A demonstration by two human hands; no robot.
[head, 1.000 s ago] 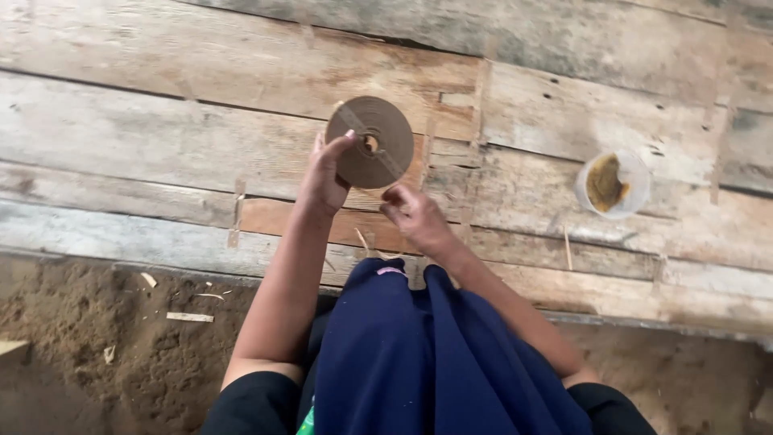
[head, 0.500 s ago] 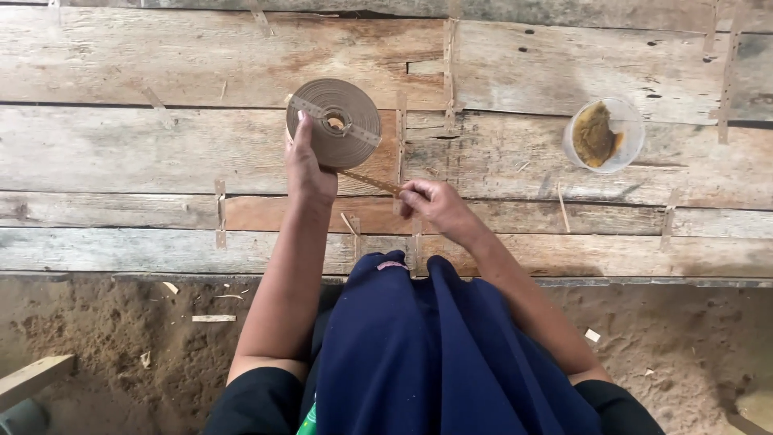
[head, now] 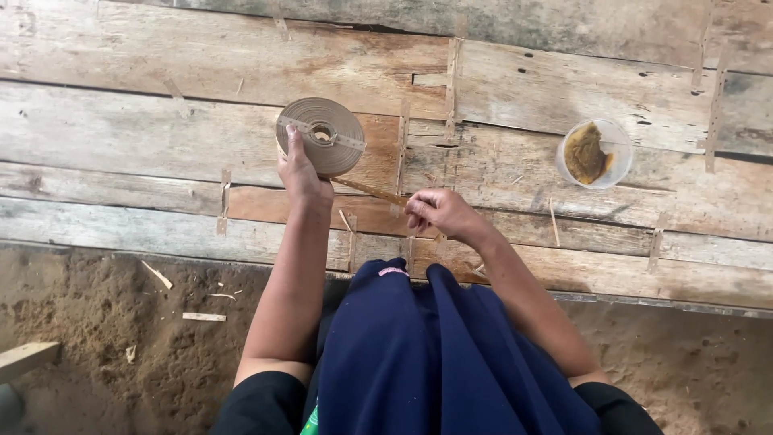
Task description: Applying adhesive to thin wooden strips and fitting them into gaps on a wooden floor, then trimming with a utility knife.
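Roll (head: 322, 137) of tan strip sits upright on edge against the weathered planks (head: 161, 137), centre-left in the scene, gripped from below by the left hand (head: 302, 173), whose fingers wrap its near rim. A loose strip (head: 370, 190) runs from the roll's lower edge rightward to the right hand (head: 439, 213), which pinches its end with curled fingers. Short strip pieces (head: 403, 145) lie stuck along the plank seams around both hands. Farther right, well apart, stands a clear cup (head: 594, 153) holding brown paste. Near the person, dark blue cloth (head: 435, 354) covers the lap, with sandy ground (head: 121, 338) at left.
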